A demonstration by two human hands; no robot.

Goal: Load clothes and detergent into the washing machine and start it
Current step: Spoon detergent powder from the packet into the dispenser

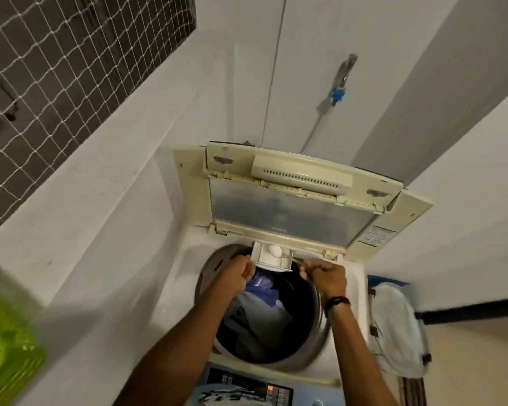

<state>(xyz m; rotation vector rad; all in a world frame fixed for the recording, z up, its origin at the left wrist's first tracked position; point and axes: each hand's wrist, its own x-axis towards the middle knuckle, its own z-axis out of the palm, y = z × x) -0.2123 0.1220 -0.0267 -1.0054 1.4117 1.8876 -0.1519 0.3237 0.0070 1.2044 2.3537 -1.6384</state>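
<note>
A top-loading washing machine [173,288] stands with its lid [291,212] raised against the wall. Dark and blue clothes [255,312] fill the drum. At the drum's far rim a small detergent drawer [272,257] is pulled out, with a white lump of detergent [275,250] in it. My left hand [236,275] grips the drawer's left front corner. My right hand [326,276] is curled just right of the drawer, pinching something small and thin that I cannot make out. The control panel [247,388] lies at the near edge.
A green plastic basket [9,347] sits on the ledge at the left. A tap with a blue fitting [339,92] and a hose hang on the wall behind the machine. A pale cloth bag [396,326] hangs to the right of the machine.
</note>
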